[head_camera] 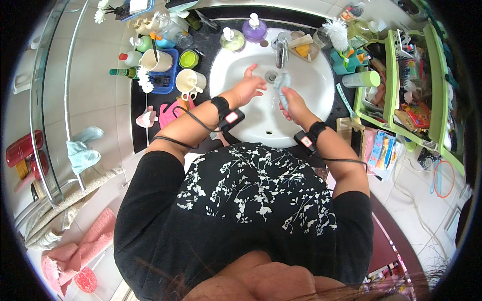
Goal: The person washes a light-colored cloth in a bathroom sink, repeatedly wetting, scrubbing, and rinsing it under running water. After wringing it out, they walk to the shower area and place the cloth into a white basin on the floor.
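Observation:
A white oval washbasin (241, 116) lies before me with a chrome faucet (280, 50) at its far side. Over the basin, my right hand (293, 105) grips a light blue cloth (284, 88), whose upper end hangs near the faucet and the metal drain (270, 76). My left hand (250, 86) is over the left half of the basin, fingers spread, with nothing in it. A gap separates the two hands. Black straps with small boxes and cables are on both wrists.
Purple (254, 31) and pale green (232, 40) pump bottles stand behind the basin, beside a soap dish (305, 47). To the left are a cream mug (190, 82), a green cup (189, 59) and a blue tray (169, 81). At right are a toothbrush (345, 101) and a green shelf rack (393, 75).

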`<move>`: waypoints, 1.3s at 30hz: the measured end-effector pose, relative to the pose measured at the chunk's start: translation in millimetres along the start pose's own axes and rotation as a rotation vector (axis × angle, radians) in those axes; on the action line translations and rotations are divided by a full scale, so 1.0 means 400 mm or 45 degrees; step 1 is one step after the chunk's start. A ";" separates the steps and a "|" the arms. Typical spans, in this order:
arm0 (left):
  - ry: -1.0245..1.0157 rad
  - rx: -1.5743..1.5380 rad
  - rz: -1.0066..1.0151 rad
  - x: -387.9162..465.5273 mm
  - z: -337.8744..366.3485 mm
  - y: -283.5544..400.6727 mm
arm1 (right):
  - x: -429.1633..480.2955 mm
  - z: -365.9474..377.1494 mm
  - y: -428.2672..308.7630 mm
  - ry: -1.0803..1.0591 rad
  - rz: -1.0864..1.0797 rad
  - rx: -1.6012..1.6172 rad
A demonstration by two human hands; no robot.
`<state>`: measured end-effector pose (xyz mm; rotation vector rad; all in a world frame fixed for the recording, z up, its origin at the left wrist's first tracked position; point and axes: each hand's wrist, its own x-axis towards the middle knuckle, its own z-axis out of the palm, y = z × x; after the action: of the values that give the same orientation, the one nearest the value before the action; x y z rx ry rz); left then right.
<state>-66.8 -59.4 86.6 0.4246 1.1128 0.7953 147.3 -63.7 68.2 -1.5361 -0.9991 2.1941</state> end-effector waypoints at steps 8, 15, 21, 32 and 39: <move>-0.065 1.267 1.613 -0.014 0.043 -0.064 | -0.096 0.060 -0.063 -1.125 0.513 1.273; -0.390 1.418 1.600 0.012 0.028 0.014 | -0.106 0.067 -0.084 -1.310 0.647 1.365; -0.444 1.447 1.803 -0.022 0.065 0.053 | -0.110 0.072 -0.056 -1.325 0.708 1.390; -0.241 2.232 0.967 -0.076 0.036 0.078 | -0.112 0.077 -0.150 -0.557 0.266 -0.327; -0.120 2.005 0.500 -0.049 0.020 0.035 | -0.059 0.094 -0.159 -0.021 -0.440 -1.726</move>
<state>-68.7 -64.2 111.6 2.0035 1.4087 0.0415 112.7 -45.7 135.2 -1.4644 -2.7804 1.1707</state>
